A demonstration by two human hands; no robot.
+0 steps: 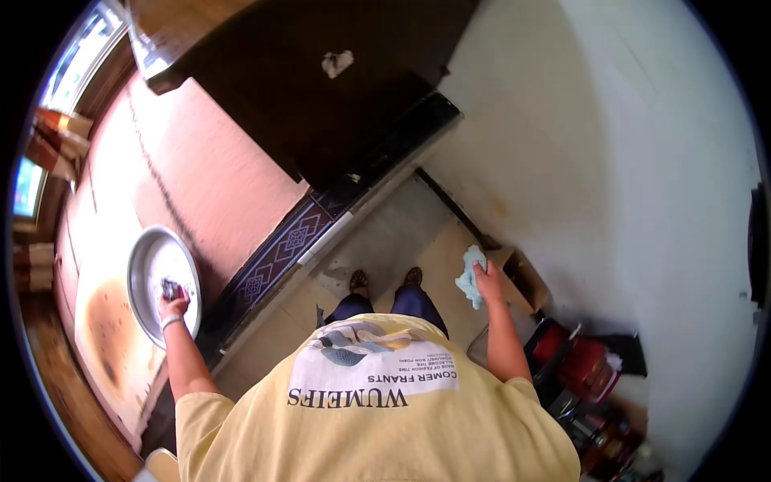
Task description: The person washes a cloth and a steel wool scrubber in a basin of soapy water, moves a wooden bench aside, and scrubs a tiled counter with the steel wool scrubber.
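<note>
On the left, my left hand [174, 304] is closed around a small dark object [170, 287], too small to identify. It is over the inside of a round silver metal basin [139, 299], its wrist crossing the near rim. The basin is against a pink surface with brown stains. Out to the right, my right hand [487, 283] grips a crumpled light blue cloth [471, 277], which hangs from the fingers. A cardboard box [524, 277] is just beyond that hand, beside the wall.
A dark brown piece of furniture [321, 88] fills the top middle. Below it runs a dark ledge with patterned tiles [297, 237]. My feet are on the tiled floor [385, 241]. A pale wall [610, 177] bounds the right, with red and black items [582, 365] at its base.
</note>
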